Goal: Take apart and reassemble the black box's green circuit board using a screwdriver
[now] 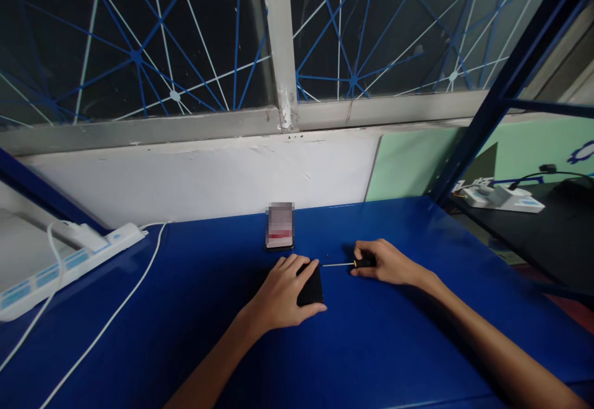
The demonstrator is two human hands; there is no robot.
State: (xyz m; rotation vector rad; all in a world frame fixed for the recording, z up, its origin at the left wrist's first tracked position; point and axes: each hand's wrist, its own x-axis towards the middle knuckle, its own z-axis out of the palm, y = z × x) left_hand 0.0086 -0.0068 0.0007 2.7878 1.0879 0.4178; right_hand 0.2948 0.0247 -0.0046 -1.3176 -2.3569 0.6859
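My left hand [288, 291] is wrapped over a black box-like object [310, 288] on the blue table, thumb along its near side and fingers over its far side. Much of that object is hidden under the palm. In my right hand [383, 262] is a screwdriver [341, 265] with a black and yellow handle, held nearly level. Its thin metal shaft points left, and the tip is at or very close to the black object's right side; I cannot tell if they touch. A tiny dark piece [327, 255], perhaps a screw, lies just beyond the shaft.
A phone [279, 226] with a blurred screen stands at the table's back. At the left lies a white power strip [69, 266] with white cables [116, 310]. Another power strip [503, 198] rests on a dark surface at right. Blue frame posts [477, 130] flank the blue table [394, 347].
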